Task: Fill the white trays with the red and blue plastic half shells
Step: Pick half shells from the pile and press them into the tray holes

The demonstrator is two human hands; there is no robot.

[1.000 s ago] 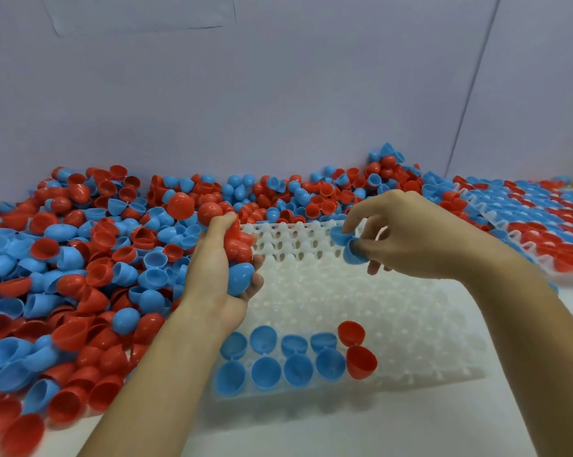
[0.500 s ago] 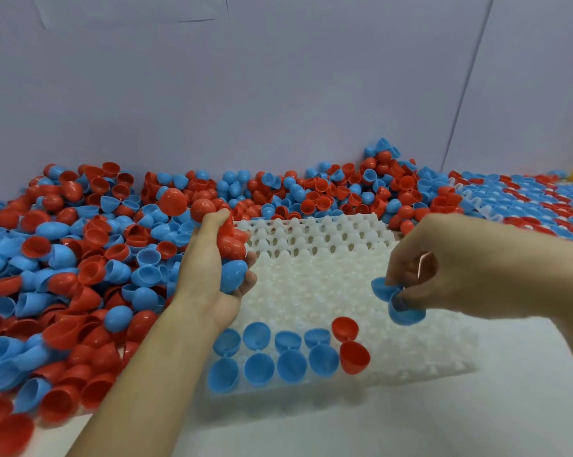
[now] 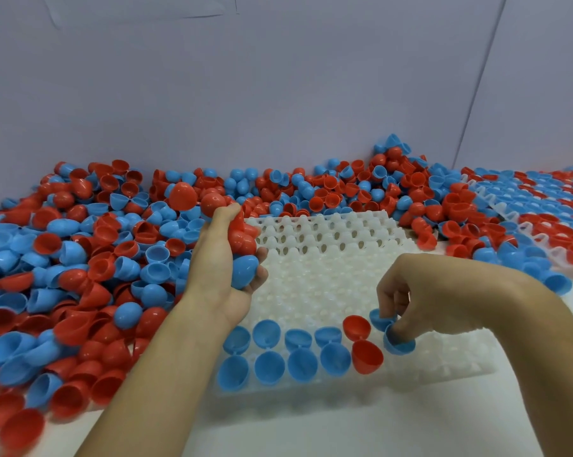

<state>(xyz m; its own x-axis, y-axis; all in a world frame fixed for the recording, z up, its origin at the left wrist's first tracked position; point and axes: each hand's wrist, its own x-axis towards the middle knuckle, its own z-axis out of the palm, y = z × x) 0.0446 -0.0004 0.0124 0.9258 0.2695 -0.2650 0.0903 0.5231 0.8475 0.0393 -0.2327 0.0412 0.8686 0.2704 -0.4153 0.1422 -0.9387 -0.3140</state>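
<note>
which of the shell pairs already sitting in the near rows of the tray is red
The red shell pair, last in the row on the right, next to the right hand. The four pairs to its left are all blue.

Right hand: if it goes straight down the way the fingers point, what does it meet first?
Likely the white tray: the right hand holds a blue shell pair just above the free cells right of the red pair. Contact unclear.

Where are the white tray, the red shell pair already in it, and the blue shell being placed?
white tray [image 3: 328, 278]: head view, bare middle.
red shell pair [image 3: 366, 357]: head view, nearer cup.
blue shell [image 3: 397, 345]: head view, lower rim.
</note>
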